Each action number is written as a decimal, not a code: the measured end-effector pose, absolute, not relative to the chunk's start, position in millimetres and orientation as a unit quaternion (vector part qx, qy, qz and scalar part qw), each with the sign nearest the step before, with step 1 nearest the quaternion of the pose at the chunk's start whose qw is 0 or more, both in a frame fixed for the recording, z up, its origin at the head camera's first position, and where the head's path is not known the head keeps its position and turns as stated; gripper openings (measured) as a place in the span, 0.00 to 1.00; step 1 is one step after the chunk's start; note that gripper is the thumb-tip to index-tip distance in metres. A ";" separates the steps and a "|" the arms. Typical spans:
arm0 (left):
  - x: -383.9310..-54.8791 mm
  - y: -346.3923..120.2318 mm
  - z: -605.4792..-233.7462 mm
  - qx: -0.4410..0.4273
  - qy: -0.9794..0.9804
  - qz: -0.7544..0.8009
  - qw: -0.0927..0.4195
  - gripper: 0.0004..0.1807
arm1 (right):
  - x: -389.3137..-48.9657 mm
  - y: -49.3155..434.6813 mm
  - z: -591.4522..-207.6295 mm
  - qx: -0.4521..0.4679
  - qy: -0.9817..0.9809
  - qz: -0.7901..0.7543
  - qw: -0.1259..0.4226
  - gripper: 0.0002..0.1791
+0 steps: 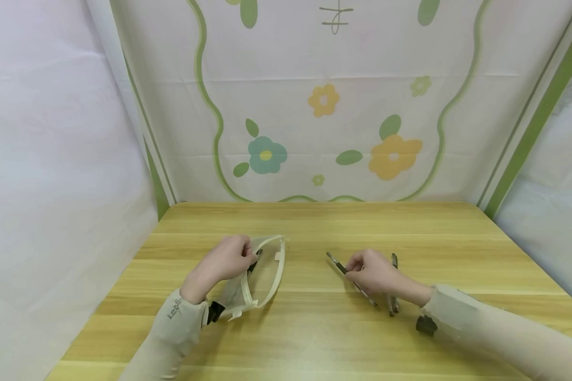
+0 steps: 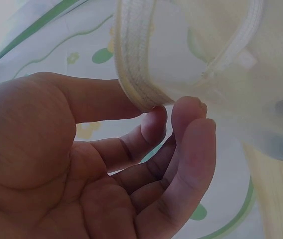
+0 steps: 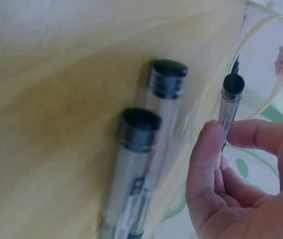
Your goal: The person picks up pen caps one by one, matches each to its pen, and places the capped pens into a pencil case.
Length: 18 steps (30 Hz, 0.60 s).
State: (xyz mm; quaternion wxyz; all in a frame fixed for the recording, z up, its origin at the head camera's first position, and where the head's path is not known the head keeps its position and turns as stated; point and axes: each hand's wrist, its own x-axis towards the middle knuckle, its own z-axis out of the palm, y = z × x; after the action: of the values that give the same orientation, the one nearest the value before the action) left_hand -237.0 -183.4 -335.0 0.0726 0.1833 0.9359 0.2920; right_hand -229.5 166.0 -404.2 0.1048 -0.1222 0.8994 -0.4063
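My left hand (image 1: pixel 225 260) pinches the rim of a see-through pouch (image 1: pixel 269 272) with a cream zipper edge. Its mouth gapes open toward the right. Inside the pouch lies a dark pen (image 1: pixel 254 263), partly hidden by the fingers. In the left wrist view, thumb and fingertips meet at the zipper band (image 2: pixel 135 55). Right of the pouch, my right hand (image 1: pixel 377 273) pinches a clear-barrelled pen (image 1: pixel 335 260) by its middle between thumb and fingers. The right wrist view shows this pen's black end (image 3: pixel 233 84) pointing up out of the fingers.
Two more clear pens with black ends, one nearer (image 3: pixel 126 174) and one just behind (image 3: pixel 164 104), lie side by side under my right wrist. The wooden table (image 1: pixel 314 338) meets a flower-printed cloth (image 1: pixel 295 132) at the back; white cloth hangs on both sides.
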 end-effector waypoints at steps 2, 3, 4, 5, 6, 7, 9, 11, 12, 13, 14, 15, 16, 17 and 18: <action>-237.6 -183.9 -335.1 0.183 0.935 0.295 0.075 0.17 | -229.3 165.1 -403.7 -0.117 0.890 -0.425 0.113 0.03; -237.7 -184.4 -335.2 0.181 0.935 0.296 0.076 0.17 | -229.6 164.4 -403.6 -0.116 0.884 -0.436 0.118 0.04; -237.1 -185.4 -334.8 0.180 0.935 0.295 0.076 0.16 | -230.1 162.9 -403.8 -0.118 0.879 -0.446 0.122 0.04; -236.8 -186.4 -334.7 0.177 0.936 0.294 0.075 0.16 | -230.5 161.5 -403.9 -0.118 0.873 -0.456 0.126 0.04; -236.3 -187.2 -334.3 0.176 0.937 0.292 0.074 0.16 | -230.9 160.2 -403.9 -0.119 0.869 -0.463 0.129 0.05; -236.1 -187.9 -334.2 0.175 0.938 0.290 0.072 0.16 | -231.3 159.2 -403.9 -0.117 0.866 -0.467 0.131 0.05; -236.3 -188.3 -334.3 0.179 0.939 0.286 0.068 0.16 | -231.8 157.9 -403.7 -0.111 0.866 -0.470 0.131 0.04; -236.5 -187.9 -334.0 0.183 0.938 0.286 0.065 0.16 | -231.5 157.1 -402.9 -0.101 0.867 -0.470 0.130 0.05; -236.5 -187.5 -333.8 0.185 0.938 0.286 0.064 0.15 | -231.3 156.8 -402.4 -0.098 0.867 -0.471 0.130 0.05; -236.8 -187.2 -334.0 0.185 0.938 0.286 0.064 0.15 | -231.1 156.4 -402.1 -0.095 0.866 -0.474 0.130 0.06; -237.0 -186.7 -334.0 0.186 0.938 0.285 0.064 0.15 | -230.8 156.1 -401.8 -0.093 0.864 -0.477 0.131 0.06; -237.0 -186.1 -333.9 0.185 0.938 0.285 0.065 0.15 | -230.1 155.7 -401.4 -0.089 0.861 -0.483 0.133 0.07; -237.0 -185.4 -333.7 0.185 0.938 0.284 0.067 0.15 | -229.4 155.1 -400.9 -0.084 0.857 -0.490 0.138 0.07; -237.0 -184.8 -333.7 0.185 0.938 0.284 0.069 0.16 | -228.4 154.1 -400.4 -0.077 0.852 -0.499 0.141 0.08; -237.0 -184.2 -333.6 0.185 0.938 0.284 0.070 0.16 | -227.4 152.7 -400.1 -0.068 0.846 -0.509 0.146 0.09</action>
State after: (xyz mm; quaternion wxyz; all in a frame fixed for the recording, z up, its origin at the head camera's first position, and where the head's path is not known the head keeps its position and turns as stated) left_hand -237.0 -184.2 -333.6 0.0705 0.1853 0.9382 0.2837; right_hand -227.4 152.7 -400.1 0.1456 -0.0682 0.8455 -0.5092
